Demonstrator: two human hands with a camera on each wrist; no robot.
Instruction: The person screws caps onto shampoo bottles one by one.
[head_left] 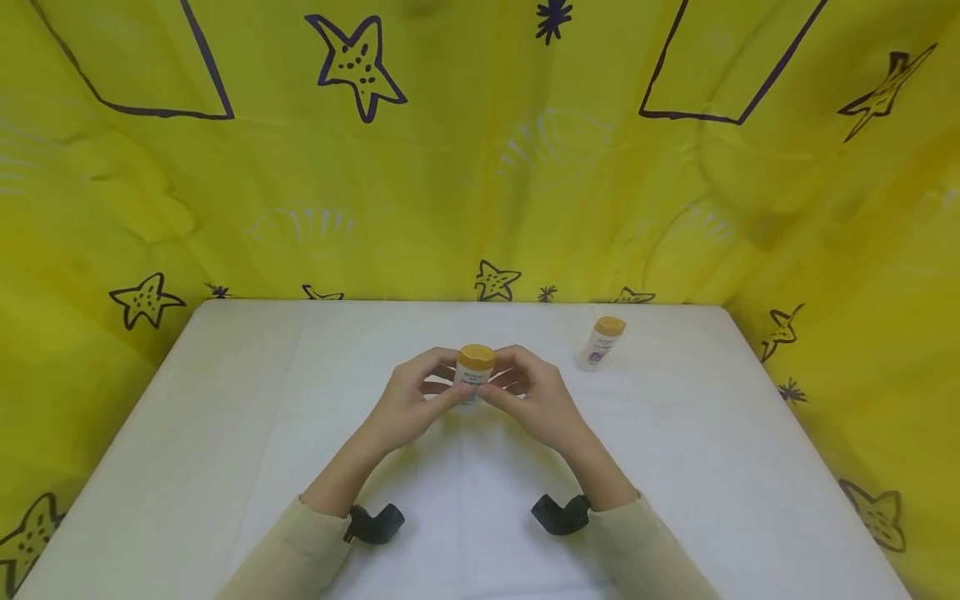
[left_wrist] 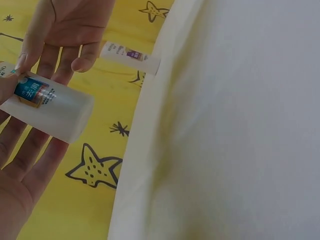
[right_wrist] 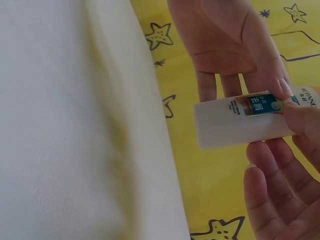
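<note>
A small white shampoo bottle (head_left: 468, 380) with an orange-yellow cap (head_left: 476, 357) is held up between both hands above the middle of the table. On one side my left hand (head_left: 408, 402) grips it with thumb and fingers. My right hand (head_left: 542, 403) grips the other side, the two thumbs meeting on its front. A teal label (right_wrist: 261, 105) faces the right wrist camera, and the bottle's bare lower part (left_wrist: 62, 112) shows in the left wrist view. Behind and to the right stands a second, similar bottle (head_left: 600, 346) with a purple label, away from both hands.
The table (head_left: 210, 450) is covered with a white cloth. Yellow curtain (head_left: 442, 167) printed with dark starfish hangs behind it and at both sides. Black wrist mounts (head_left: 562, 514) stick out inward from both sleeves, low over the cloth.
</note>
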